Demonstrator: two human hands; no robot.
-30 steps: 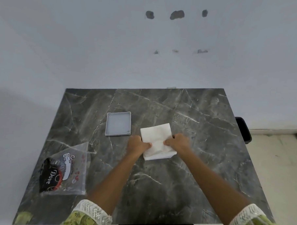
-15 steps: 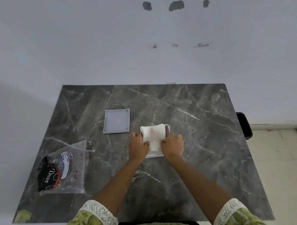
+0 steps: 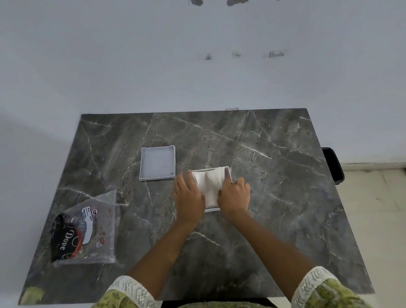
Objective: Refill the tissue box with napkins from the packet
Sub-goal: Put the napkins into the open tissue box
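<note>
Both hands, left hand (image 3: 189, 197) and right hand (image 3: 234, 195), press the white napkins (image 3: 207, 185) down into the tissue box (image 3: 228, 174) at frame centre, fingers curled over the stack's edges. Its lid (image 3: 158, 162) lies just left; the packet (image 3: 84, 230) sits lower left on the marble table (image 3: 276, 203).

A dark grey marble-patterned table (image 3: 276, 203) stands against a pale wall (image 3: 131, 57) — chipped patches far up — with beige floor (image 3: 380, 219) at right.
</note>
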